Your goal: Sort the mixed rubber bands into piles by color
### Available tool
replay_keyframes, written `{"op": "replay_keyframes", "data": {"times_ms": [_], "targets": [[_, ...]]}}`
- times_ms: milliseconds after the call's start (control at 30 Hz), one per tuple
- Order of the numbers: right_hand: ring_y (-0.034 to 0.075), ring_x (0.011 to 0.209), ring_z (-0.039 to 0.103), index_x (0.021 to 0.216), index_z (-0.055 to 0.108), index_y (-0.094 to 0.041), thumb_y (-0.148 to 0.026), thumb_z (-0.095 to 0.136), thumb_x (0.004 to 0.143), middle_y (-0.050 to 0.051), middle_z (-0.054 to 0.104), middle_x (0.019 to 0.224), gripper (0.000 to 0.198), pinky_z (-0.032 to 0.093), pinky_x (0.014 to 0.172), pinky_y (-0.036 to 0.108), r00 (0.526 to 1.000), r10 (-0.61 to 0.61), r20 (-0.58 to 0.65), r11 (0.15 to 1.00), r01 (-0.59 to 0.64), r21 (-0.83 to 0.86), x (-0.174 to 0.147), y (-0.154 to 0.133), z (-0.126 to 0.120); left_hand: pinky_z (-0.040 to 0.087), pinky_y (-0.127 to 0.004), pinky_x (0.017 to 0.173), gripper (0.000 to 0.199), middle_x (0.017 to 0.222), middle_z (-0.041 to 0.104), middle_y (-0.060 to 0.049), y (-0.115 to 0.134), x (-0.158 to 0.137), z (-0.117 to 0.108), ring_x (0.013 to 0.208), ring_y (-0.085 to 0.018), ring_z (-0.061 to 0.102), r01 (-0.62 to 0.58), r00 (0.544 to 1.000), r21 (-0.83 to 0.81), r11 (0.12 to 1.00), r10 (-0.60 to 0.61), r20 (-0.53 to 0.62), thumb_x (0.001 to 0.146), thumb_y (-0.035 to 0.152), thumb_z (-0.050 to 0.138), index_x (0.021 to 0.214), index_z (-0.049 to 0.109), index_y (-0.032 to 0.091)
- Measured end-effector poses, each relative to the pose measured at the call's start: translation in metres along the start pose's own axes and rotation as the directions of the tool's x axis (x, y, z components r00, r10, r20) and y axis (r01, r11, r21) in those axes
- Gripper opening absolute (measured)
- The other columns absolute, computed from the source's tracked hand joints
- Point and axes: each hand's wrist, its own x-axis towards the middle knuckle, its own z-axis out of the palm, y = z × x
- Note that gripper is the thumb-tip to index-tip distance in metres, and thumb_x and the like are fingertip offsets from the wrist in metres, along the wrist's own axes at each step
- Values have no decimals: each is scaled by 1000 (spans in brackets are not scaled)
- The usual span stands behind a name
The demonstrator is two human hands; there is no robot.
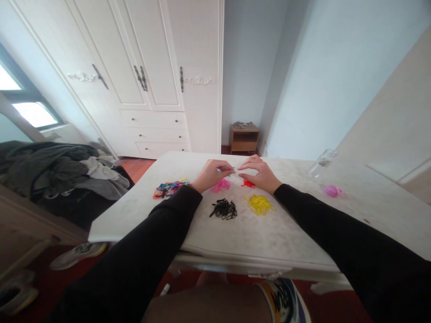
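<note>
My left hand [215,173] is closed in a pinch over the table, holding a few blue rubber bands [220,171] at its fingertips. Facing it, my right hand [258,173] has thumb and forefinger slightly apart, close to the left fingertips, with nothing visible between them. Beneath the hands lie a pink pile of bands [222,185] and a red pile [248,184], both partly covered. Nearer to me sit a black pile [224,209] and a yellow pile [260,204]. A mixed multicoloured heap [168,189] lies by my left wrist, partly behind it.
On the right of the white table [296,233] are a clear plastic container [321,163] lying on its side and a pink-purple item [332,191]. Dark clothes [57,175] are heaped at left. Behind stand a white wardrobe [161,54] and a small wooden cabinet [244,138].
</note>
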Motion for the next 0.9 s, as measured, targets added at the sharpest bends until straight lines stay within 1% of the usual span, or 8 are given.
{"op": "replay_keyframes", "data": {"times_ms": [167, 333, 500, 600, 800, 900], "targets": [[27, 93, 60, 92, 83, -31, -53, 67, 93, 7, 77, 92, 27, 46, 92, 52, 1000, -12, -16, 1000, 12, 12, 1, 0, 1, 53, -26, 69, 12, 75, 76, -4, 0, -1, 1, 68, -14, 66, 11, 1000, -20, 1000, -11, 9, 85, 26, 73, 81, 78, 16], [27, 92, 60, 88, 82, -28, -52, 71, 91, 7, 77, 89, 26, 46, 89, 48, 998, -20, -58, 1000, 20, 2, 0, 3, 2, 55, -27, 72, 15, 81, 79, -6, 0, -1, 2, 74, -16, 70, 45, 999, -67, 997, -45, 8, 83, 29, 76, 89, 78, 15], [27, 93, 61, 89, 83, -29, -50, 71, 92, 7, 77, 90, 24, 45, 90, 48, 998, -16, -66, 1000, 16, -3, -1, 4, 2, 55, -28, 72, 16, 79, 78, -5, -1, -1, 3, 72, -16, 69, 54, 998, -34, 998, -54, 11, 85, 32, 75, 84, 77, 16], [27, 93, 60, 91, 83, -30, -48, 71, 92, 6, 77, 89, 21, 44, 90, 47, 997, -26, -71, 1000, 26, 0, -1, 3, 1, 55, -29, 72, 16, 78, 77, -5, -1, -1, 4, 71, -16, 69, 65, 998, -38, 997, -65, 6, 86, 32, 75, 85, 77, 16], [26, 92, 60, 90, 83, -30, -46, 71, 92, 6, 77, 89, 21, 43, 90, 47, 998, -31, -57, 999, 32, 6, 0, 0, 0, 55, -29, 74, 10, 78, 78, -6, -2, 0, 4, 73, -16, 71, 72, 997, -44, 996, -72, 0, 85, 26, 75, 86, 76, 16], [26, 91, 59, 91, 83, -30, -47, 70, 93, 6, 77, 89, 21, 43, 89, 47, 997, -46, -60, 999, 47, 12, 0, 0, 0, 55, -29, 73, 12, 79, 78, -6, -2, -1, 4, 73, -16, 71, 67, 998, -56, 996, -68, -2, 85, 25, 75, 92, 77, 16]]}}
